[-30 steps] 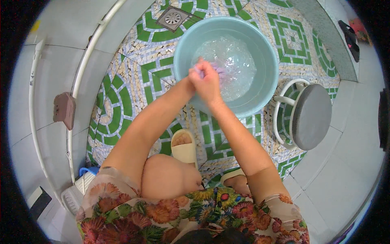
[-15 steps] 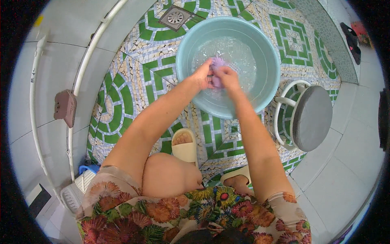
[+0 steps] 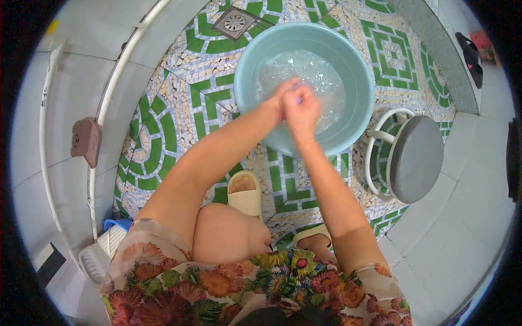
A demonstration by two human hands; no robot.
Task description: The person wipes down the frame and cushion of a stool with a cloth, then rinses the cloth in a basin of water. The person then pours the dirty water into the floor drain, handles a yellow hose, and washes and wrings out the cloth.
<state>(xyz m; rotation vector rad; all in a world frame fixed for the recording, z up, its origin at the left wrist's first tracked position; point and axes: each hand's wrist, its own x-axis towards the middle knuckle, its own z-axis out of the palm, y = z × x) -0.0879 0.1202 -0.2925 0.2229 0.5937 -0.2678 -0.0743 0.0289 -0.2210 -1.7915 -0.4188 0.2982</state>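
Note:
Over the water in a pale blue-green basin (image 3: pixel 357 122), my left hand (image 3: pixel 280 98) and my right hand (image 3: pixel 302 110) are pressed together, closed around a small purple cloth (image 3: pixel 298 100). Only a sliver of it shows between the fingers; the rest is hidden. Motion smears the left fingers, which lie partly behind the right fist. Sudsy, clear water (image 3: pixel 326 76) fills the bottom of the basin.
A round stool (image 3: pixel 416 159) with a grey seat lies on its side right of the basin. Beyond the basin's upper left is a floor drain (image 3: pixel 235 23). White pipes (image 3: pixel 112 89) and a brown holder (image 3: pixel 86 142) line the left wall. A white-and-blue scrubbing board or brush-like item (image 3: pixel 103 250) sits lower left.
Both hands have closed more tightly around the purple cloth, which showed more before. The right hand has shifted slightly left and nearer to me, over the left.

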